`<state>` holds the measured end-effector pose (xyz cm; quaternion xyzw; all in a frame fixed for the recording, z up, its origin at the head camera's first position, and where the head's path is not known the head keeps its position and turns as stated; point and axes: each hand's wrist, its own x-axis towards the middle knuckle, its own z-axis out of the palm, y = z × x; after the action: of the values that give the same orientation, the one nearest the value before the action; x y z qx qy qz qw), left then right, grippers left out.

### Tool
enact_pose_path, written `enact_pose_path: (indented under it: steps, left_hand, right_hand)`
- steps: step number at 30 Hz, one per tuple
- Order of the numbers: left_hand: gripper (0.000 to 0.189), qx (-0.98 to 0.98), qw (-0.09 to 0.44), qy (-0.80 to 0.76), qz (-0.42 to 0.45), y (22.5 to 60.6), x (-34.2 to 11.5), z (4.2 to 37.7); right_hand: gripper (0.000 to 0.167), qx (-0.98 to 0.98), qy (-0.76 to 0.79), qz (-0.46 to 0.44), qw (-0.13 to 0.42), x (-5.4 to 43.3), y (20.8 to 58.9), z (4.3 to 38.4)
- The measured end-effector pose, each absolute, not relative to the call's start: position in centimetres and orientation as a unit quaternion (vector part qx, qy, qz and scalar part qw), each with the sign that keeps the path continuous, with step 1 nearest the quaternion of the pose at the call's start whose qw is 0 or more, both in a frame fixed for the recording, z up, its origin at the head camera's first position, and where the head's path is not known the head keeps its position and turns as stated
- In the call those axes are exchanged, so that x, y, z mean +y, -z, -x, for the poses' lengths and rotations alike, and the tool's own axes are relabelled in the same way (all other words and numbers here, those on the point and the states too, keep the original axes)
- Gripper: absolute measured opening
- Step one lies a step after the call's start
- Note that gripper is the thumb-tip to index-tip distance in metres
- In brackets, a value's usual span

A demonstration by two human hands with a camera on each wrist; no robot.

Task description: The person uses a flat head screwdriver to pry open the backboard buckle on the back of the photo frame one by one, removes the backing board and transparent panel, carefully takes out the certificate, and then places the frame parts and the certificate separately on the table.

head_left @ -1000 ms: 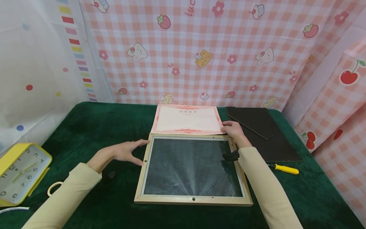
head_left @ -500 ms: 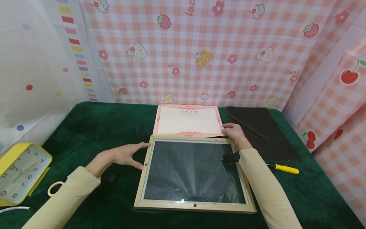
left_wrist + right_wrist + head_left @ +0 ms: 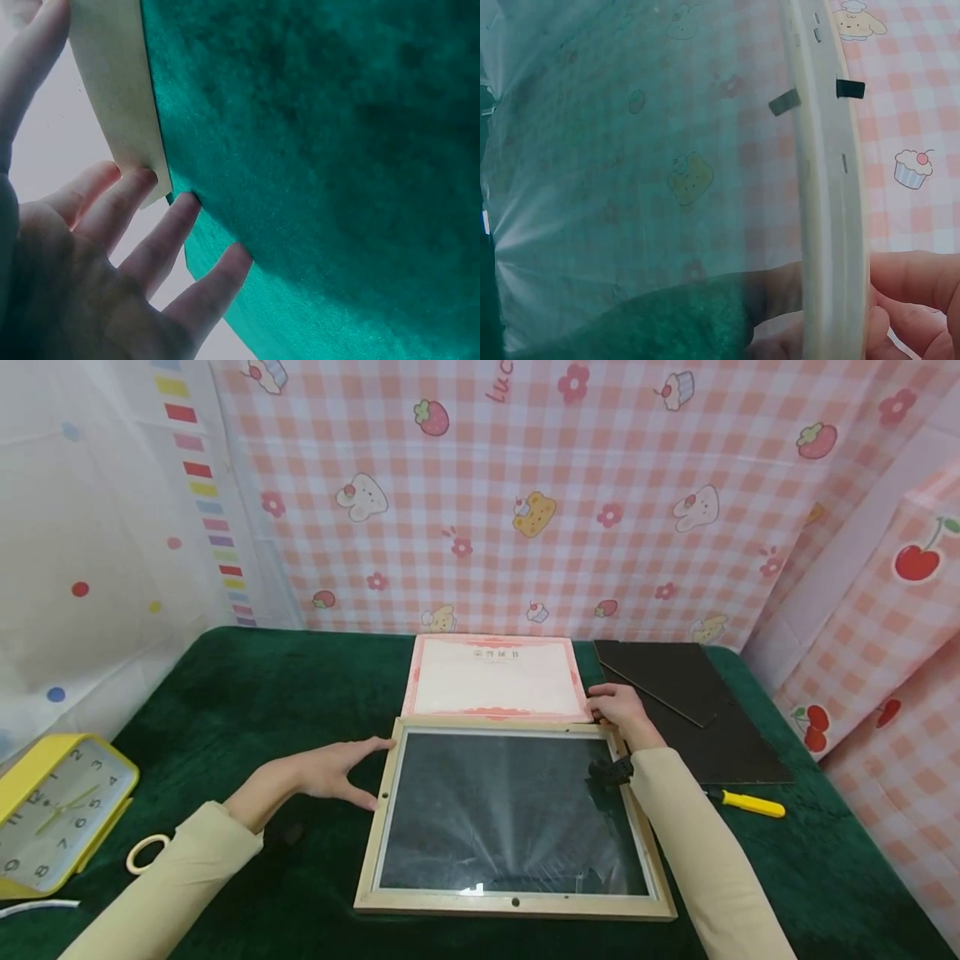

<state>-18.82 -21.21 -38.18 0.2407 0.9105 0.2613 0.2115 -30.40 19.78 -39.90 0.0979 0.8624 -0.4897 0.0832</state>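
A pale wooden picture frame [image 3: 435, 901] with a clear sheet [image 3: 495, 810] inside it lies flat on the dark green cloth. My left hand [image 3: 322, 768] spreads its thumb and fingers against the frame's left bar; in the left wrist view the fingers [image 3: 180, 225] are long and apart, fingertips at the wood. At the far right corner, my right hand [image 3: 621, 712] grips the frame with bent fingers, beside the paper's near right corner. A pink-bordered certificate [image 3: 495, 685] lies just behind the frame, its near edge along the far bar. Small dark tabs [image 3: 850, 88] stick out from the frame.
Black boards [image 3: 675, 710] lie at the right, with a yellow-handled screwdriver [image 3: 752, 804] in front of them. A yellow clock [image 3: 67, 810] and a pale ring [image 3: 147, 854] are at the left. A checked curtain [image 3: 480, 485] hangs behind the table.
The frame has slid slightly toward me, and both hands have come with it a little. The certificate's near edge has shifted slightly toward me and to the right.
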Motion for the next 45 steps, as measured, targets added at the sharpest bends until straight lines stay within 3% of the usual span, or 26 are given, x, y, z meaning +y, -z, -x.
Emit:
enact_pose_path:
  steps: [14,19,24,29,34,45]
  left_hand:
    - [0.090,0.911,0.211,-0.260,-0.239,38.1,-21.1,18.4]
    - [0.088,0.909,0.208,-0.266,-0.243,38.1,-21.2,18.5]
    - [0.073,0.902,0.200,-0.285,-0.256,38.3,-21.4,19.0]
    - [0.060,0.898,0.186,-0.300,-0.263,38.4,-21.7,19.4]
    - [0.058,0.896,0.174,-0.311,-0.265,38.7,-21.6,19.7]
    - [0.062,0.901,0.172,-0.319,-0.240,38.8,-21.5,19.5]
  right_hand:
    - [0.035,0.867,0.478,-0.087,0.109,19.8,39.3,30.1]
    - [0.034,0.873,0.480,-0.050,0.068,19.3,38.6,29.6]
    - [0.032,0.886,0.455,0.085,0.034,18.1,37.7,28.7]
    - [0.030,0.879,0.380,0.282,0.062,16.1,37.1,26.3]
    - [0.030,0.818,0.333,0.455,0.114,13.5,37.3,23.5]
    - [0.033,0.764,0.235,0.573,0.181,9.0,37.3,18.2]
